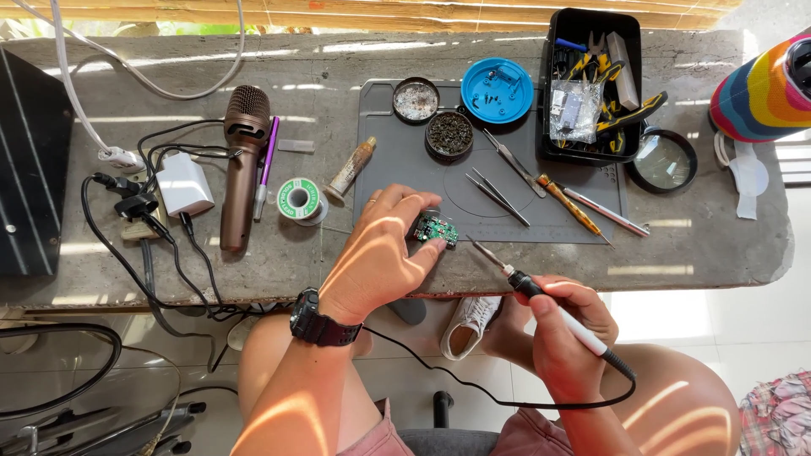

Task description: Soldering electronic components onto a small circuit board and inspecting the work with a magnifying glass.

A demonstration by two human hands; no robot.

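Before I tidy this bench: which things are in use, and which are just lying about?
In use:
left hand holding green circuit board
right hand holding soldering iron

Lying about:
solder spool
microphone
tweezers
magnifying glass
black tool tray
blue lid
white charger

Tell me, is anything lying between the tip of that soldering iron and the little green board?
Nothing visible. The soldering iron in the right hand points across bare mat at the circuit board, which the left hand steadies from the other side.
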